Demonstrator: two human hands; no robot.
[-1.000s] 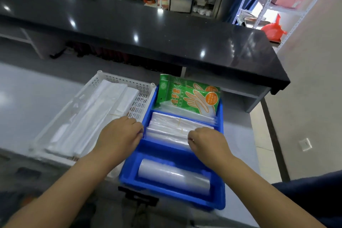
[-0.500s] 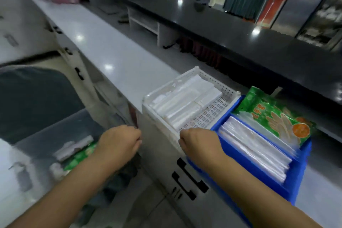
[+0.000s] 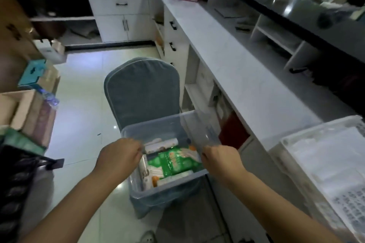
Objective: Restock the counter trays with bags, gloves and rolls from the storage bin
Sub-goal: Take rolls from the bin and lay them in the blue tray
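Risks, judged from the present layout:
- Left hand: loosely curled over the left rim of the storage bin, holding nothing, fingers just beside the roll. A hasty grab could knock the roll under the packets.
- Storage bin: clear plastic, perched on the seat of a grey-covered chair. Pressure on one rim could tip or slide it off onto the floor.
- Right hand: at the bin's right rim, fingers bent; whether it grips the rim I cannot tell. Pulling a slippery packet one-handed could drag its neighbours out.

Stock, placed relative to the bin:
- Roll: pale, lying flat against the far inner side.
- Glove packet: green printed plastic, crumpled, at the centre.
- White packs at the near inner side, too blurred to identify.
- White tray: right of the bin, up on the table, already holding pale folded bags.
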